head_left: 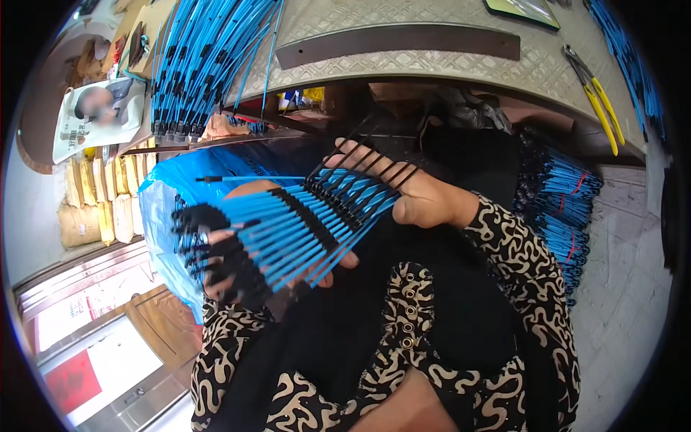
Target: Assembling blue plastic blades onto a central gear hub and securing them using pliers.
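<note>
A fanned bunch of blue cables (281, 230) with black sleeves and fittings lies across the middle, in front of my chest. My left hand (341, 263) is closed around it from beneath, mostly hidden, with fingertips showing along the near edge. Dark fittings at the bunch's left end are blurred and cover part of that hand. At the other end, thin black strands (368, 155) stick out over the fingers of my right hand (417, 189). Those fingers are stretched out and the thumb stands apart, beside the bunch's black tips.
On the bench (324, 79) ahead lie a dark metal strip (403, 42), yellow-handled pliers (603, 108) and a large heap of blue cables (209, 65). Tied cable bundles (565, 201) are stacked to the right. A blue plastic bag (165, 209) stands to the left.
</note>
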`<state>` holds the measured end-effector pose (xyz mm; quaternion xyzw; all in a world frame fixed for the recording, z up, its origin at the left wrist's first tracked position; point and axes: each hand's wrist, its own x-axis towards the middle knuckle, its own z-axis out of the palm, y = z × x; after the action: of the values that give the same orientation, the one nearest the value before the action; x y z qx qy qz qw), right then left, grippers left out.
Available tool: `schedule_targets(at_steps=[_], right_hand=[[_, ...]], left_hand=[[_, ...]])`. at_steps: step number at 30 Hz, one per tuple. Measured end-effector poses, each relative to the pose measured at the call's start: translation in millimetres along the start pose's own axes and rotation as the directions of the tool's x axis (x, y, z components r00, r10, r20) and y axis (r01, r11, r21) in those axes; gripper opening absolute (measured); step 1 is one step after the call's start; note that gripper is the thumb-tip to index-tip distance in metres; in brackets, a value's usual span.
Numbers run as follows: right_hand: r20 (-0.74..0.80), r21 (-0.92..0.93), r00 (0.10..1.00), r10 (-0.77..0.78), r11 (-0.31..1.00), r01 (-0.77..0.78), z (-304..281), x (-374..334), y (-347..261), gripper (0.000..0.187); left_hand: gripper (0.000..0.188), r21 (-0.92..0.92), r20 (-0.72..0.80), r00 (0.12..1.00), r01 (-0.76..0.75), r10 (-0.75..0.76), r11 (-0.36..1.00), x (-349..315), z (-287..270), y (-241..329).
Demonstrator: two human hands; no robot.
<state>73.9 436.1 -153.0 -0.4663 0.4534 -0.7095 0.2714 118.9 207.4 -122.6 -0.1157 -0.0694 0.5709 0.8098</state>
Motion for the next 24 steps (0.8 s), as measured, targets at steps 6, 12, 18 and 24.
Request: schedule_targets(at_steps=[6,12,18,24], right_hand=[[-0.087,0.392,0.993,0.081,0.919,-0.041,-4.2,22.7,2.0,0.095],[-0.336,0.661,0.923,0.187,0.745,0.09,-48.4,70.7,-29.5,0.074],[-0.756,-0.374,0.654,0.013,0.811,-0.449,-181.8,56.0,-89.6,0.042],[-0.747,-0.602,0.649,0.146,0.267,-0.752,-268.9,5.9,-119.3,0.029]], left_hand=[[0.045,0.518,-0.089,0.947,-0.221,0.308,0.827,-6.5,7.8,46.4],[0.034,0.884,0.025,0.546,-0.403,0.838,0.236,0.9,60.1,47.5],[0.026,0.927,0.278,0.137,-0.299,0.951,-0.228,18.9,80.9,64.1],[0.021,0.907,0.218,0.108,-0.39,0.97,-0.16,28.1,63.8,67.7]])
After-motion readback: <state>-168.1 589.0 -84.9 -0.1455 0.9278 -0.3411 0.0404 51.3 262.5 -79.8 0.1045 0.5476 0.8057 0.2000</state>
